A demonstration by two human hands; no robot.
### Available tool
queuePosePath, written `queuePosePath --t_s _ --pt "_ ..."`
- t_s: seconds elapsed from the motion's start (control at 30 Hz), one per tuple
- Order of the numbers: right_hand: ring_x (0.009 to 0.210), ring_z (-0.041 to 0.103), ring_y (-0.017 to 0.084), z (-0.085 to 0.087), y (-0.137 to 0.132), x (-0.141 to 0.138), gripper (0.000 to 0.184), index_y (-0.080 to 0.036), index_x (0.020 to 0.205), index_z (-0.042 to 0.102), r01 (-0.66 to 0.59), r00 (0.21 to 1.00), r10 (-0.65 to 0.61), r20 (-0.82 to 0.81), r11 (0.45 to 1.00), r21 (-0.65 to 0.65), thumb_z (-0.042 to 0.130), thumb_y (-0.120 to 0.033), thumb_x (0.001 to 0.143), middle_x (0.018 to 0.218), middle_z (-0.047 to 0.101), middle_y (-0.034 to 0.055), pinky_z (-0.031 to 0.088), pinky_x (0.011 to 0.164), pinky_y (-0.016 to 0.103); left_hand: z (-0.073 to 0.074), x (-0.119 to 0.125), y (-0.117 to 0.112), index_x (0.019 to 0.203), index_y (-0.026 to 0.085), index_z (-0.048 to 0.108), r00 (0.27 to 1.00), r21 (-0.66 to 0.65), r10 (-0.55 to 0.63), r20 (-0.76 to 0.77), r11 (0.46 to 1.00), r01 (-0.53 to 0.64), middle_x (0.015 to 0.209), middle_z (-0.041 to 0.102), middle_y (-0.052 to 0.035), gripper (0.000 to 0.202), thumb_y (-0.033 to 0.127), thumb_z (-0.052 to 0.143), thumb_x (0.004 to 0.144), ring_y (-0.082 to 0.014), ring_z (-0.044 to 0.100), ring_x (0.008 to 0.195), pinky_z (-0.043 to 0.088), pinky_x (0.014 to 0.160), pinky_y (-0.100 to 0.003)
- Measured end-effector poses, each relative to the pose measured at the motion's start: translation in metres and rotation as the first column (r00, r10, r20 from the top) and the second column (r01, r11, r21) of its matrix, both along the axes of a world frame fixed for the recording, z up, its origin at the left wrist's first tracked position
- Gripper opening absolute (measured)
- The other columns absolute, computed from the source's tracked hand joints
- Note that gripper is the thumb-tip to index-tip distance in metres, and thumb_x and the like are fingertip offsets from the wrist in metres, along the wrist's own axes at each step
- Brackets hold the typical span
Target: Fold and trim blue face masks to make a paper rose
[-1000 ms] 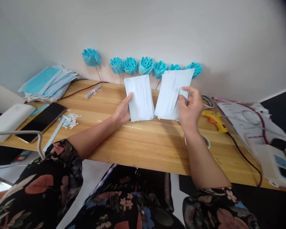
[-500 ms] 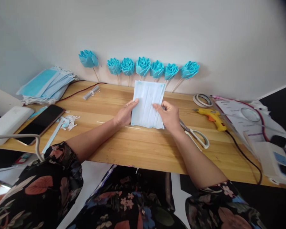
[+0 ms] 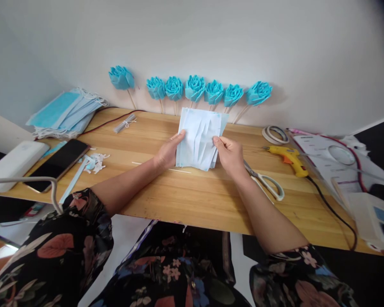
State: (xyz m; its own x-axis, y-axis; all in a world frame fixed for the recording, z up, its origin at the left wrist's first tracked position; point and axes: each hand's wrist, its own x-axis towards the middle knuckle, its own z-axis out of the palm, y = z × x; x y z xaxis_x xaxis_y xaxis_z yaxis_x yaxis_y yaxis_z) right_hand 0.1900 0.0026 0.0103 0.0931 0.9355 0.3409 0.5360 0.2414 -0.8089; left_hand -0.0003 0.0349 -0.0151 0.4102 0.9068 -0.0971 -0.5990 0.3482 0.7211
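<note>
Two pale blue mask sheets (image 3: 198, 138) are held stacked together upright above the middle of the wooden table (image 3: 195, 196). My left hand (image 3: 168, 152) pinches their left edge. My right hand (image 3: 230, 154) pinches their right edge, fingers closed on the fabric. The rear sheet sticks out a little at the upper right. Behind the sheets, several blue fabric roses on sticks (image 3: 195, 87) lean against the white wall.
White-handled scissors (image 3: 265, 181) lie just right of my right hand, then a yellow glue gun (image 3: 288, 157) with its cord and a tape roll (image 3: 275, 134). At left are a pile of blue masks (image 3: 64, 111), a phone (image 3: 56, 164), white scraps (image 3: 94, 161) and a thin stick (image 3: 161, 167).
A second ago each hand held one sheet apart. They were brought together into one stack, and now the sheets are shifted slightly so the rear one shows at the right.
</note>
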Motion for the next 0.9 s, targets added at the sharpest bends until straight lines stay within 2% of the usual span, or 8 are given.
queuePosePath --t_s 0.13,0.27,0.37,0.47,0.57,0.7,0.77,0.9 --pt "0.055 0.025 0.01 0.002 0.002 0.003 0.048 -0.022 0.056 0.027 0.017 0.999 -0.018 0.027 1.0 0.015 0.051 -0.047 0.088 0.055 0.021 -0.0045 0.019 0.055 0.028 -0.001 -0.001 0.001 0.129 0.02 0.06 1.0 -0.01 -0.01 -0.005 1.0 0.01 0.115 0.074 -0.0118 0.048 0.047 0.064 0.089 -0.0352 0.063 0.123 0.044 0.113 -0.054" --pt "0.056 0.025 0.01 0.007 0.005 0.012 0.046 -0.022 0.058 0.025 0.134 0.991 -0.133 -0.012 0.986 0.102 0.052 -0.044 0.089 0.057 0.021 -0.0044 0.021 0.056 0.029 -0.003 -0.004 0.004 0.128 0.019 0.06 0.999 -0.041 0.023 -0.031 0.999 -0.024 0.116 0.074 -0.0125 0.048 0.048 0.062 0.09 -0.0346 0.063 0.123 0.045 0.112 -0.054" --pt "0.057 0.029 0.011 0.014 0.004 0.016 0.042 -0.022 0.059 0.036 0.165 0.986 -0.16 -0.05 0.977 0.134 0.055 -0.047 0.087 0.058 0.027 -0.004 0.025 0.057 0.028 -0.008 -0.007 0.009 0.127 0.02 0.06 0.994 -0.043 0.104 -0.035 0.994 -0.105 0.117 0.073 -0.0119 0.047 0.048 0.062 0.09 -0.0331 0.062 0.124 0.046 0.112 -0.051" --pt "0.06 0.041 0.013 0.023 -0.002 0.015 0.036 -0.023 0.071 0.054 0.087 0.988 -0.073 -0.137 0.991 0.106 0.057 -0.056 0.085 0.062 0.041 -0.0024 0.032 0.058 0.028 -0.013 -0.01 0.014 0.125 0.021 0.061 0.988 -0.056 0.152 -0.027 0.987 -0.153 0.119 0.073 -0.0122 0.046 0.049 0.063 0.089 -0.0323 0.062 0.124 0.046 0.111 -0.05" --pt "0.067 0.053 0.016 0.032 -0.008 0.013 0.038 -0.028 0.1 0.064 0.009 0.947 0.012 -0.322 0.998 0.063 0.057 -0.062 0.083 0.074 0.057 -0.0003 0.04 0.061 0.029 -0.015 -0.012 0.018 0.127 0.02 0.062 0.996 -0.057 0.089 -0.02 0.994 -0.09 0.12 0.072 -0.0131 0.05 0.053 0.061 0.089 -0.0321 0.062 0.124 0.046 0.111 -0.051" --pt "0.062 0.056 0.015 0.033 -0.006 0.016 0.063 -0.039 0.139 0.047 -0.118 0.86 0.116 -0.497 0.993 0.028 0.064 -0.057 0.081 0.08 0.064 -0.002 0.041 0.057 0.029 -0.015 -0.012 0.018 0.123 0.019 0.065 0.998 -0.074 0.053 -0.029 0.996 -0.055 0.116 0.074 -0.0129 0.047 0.052 0.06 0.089 -0.0325 0.062 0.125 0.046 0.111 -0.05" --pt "0.065 0.059 0.016 0.03 -0.004 0.015 0.068 -0.038 0.142 0.045 -0.167 0.824 0.144 -0.548 0.986 0.008 0.067 -0.054 0.08 0.08 0.066 -0.0021 0.044 0.057 0.03 -0.011 -0.009 0.015 0.119 0.018 0.067 0.998 -0.079 0.059 -0.037 0.995 -0.062 0.115 0.074 -0.013 0.043 0.049 0.062 0.088 -0.0335 0.061 0.126 0.047 0.11 -0.05" --pt "0.09 0.067 0.022 0.021 -0.002 0.004 0.064 -0.035 0.131 0.055 -0.2 0.807 0.159 -0.568 0.98 -0.009 0.072 -0.059 0.075 0.098 0.071 0.0014 0.053 0.07 0.035 -0.002 -0.003 0.004 0.115 0.019 0.068 0.998 -0.016 0.051 -0.049 0.999 -0.051 0.116 0.074 -0.0108 0.038 0.045 0.067 0.086 -0.0345 0.062 0.124 0.048 0.109 -0.051"
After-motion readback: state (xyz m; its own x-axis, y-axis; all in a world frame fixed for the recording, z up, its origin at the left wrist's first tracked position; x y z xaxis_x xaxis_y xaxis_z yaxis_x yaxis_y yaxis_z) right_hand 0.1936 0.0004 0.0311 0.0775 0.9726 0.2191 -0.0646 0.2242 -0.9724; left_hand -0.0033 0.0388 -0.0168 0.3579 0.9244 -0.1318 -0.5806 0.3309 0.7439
